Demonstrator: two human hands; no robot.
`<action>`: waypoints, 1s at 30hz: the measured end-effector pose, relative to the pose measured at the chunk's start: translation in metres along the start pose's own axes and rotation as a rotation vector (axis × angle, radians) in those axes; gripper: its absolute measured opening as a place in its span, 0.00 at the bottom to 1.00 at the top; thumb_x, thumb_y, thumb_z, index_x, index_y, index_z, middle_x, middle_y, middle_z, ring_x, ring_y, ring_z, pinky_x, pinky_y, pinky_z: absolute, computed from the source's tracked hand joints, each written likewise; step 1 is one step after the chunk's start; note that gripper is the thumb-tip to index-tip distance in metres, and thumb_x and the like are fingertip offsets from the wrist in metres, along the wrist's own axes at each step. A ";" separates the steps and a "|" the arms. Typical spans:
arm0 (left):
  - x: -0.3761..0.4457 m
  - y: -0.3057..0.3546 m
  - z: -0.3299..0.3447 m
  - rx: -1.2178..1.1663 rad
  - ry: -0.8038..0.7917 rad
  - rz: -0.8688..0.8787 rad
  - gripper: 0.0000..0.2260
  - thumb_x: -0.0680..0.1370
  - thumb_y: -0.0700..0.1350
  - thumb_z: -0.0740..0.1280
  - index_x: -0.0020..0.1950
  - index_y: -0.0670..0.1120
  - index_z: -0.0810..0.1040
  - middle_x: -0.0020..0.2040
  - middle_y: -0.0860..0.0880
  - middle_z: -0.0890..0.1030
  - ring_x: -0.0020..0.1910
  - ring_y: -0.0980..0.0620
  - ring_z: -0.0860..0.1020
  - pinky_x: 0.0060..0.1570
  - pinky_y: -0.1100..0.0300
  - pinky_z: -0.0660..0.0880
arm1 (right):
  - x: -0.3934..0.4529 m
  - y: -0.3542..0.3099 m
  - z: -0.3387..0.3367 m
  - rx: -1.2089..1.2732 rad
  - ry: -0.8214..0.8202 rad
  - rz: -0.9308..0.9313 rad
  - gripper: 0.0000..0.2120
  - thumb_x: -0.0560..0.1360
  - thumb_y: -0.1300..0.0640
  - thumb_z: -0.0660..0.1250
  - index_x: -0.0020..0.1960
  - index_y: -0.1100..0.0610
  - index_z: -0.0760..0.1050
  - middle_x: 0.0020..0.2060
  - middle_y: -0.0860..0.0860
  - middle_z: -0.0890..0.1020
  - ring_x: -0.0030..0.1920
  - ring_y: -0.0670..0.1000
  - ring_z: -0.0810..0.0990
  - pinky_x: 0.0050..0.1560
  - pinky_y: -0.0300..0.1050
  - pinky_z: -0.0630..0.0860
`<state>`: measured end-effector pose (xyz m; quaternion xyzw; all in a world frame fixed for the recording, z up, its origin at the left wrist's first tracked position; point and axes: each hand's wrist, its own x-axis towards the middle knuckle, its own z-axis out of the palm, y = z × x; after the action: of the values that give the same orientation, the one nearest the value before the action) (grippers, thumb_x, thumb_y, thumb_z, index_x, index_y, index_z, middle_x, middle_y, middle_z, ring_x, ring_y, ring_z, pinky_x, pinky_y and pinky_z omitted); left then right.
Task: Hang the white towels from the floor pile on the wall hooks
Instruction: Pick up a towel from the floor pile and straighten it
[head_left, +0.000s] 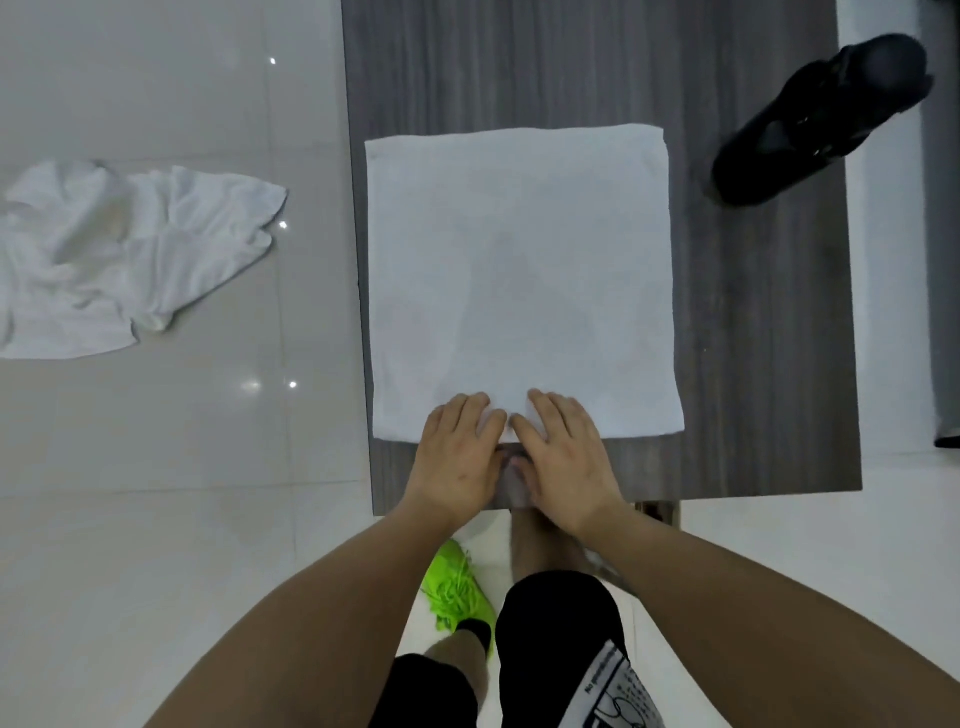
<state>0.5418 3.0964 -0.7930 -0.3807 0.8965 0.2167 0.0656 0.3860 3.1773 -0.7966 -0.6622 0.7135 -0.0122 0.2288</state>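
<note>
head view: a square, folded white terry towel (522, 280) lies flat on a grey wood-grain tabletop (753, 322). the left hand (460, 452) and right hand (563, 457) rest side by side, fingers straight, pressing its near edge. a crumpled white towel pile (114, 254) sits on the glossy tiled floor (156, 519) (well left of both hands).

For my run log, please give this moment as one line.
stage: folding | towel: folded flat on table | left hand, right hand: pressing near edge | pile: on floor, left | hooks: not visible
</note>
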 end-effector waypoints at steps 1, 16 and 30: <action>-0.003 0.000 0.002 0.018 -0.008 0.005 0.16 0.74 0.50 0.66 0.60 0.46 0.75 0.63 0.43 0.74 0.62 0.41 0.71 0.60 0.48 0.68 | 0.001 -0.001 0.003 -0.003 0.044 -0.001 0.19 0.73 0.55 0.68 0.63 0.56 0.74 0.68 0.60 0.71 0.66 0.63 0.70 0.72 0.60 0.63; 0.003 0.005 -0.002 0.052 0.131 0.038 0.08 0.66 0.38 0.74 0.38 0.44 0.75 0.35 0.47 0.76 0.35 0.44 0.74 0.35 0.55 0.64 | 0.008 -0.020 0.007 -0.019 0.208 0.121 0.10 0.64 0.64 0.71 0.43 0.56 0.74 0.36 0.51 0.76 0.37 0.55 0.75 0.43 0.50 0.72; -0.005 0.008 -0.019 -0.008 0.196 0.049 0.09 0.73 0.43 0.60 0.38 0.43 0.78 0.32 0.46 0.75 0.29 0.45 0.71 0.32 0.57 0.59 | -0.002 -0.025 -0.007 0.027 0.231 0.169 0.15 0.60 0.70 0.71 0.46 0.60 0.78 0.38 0.54 0.78 0.37 0.57 0.76 0.39 0.51 0.74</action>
<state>0.5406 3.0958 -0.7717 -0.3785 0.9068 0.1835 -0.0295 0.4077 3.1745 -0.7819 -0.5906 0.7882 -0.0786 0.1540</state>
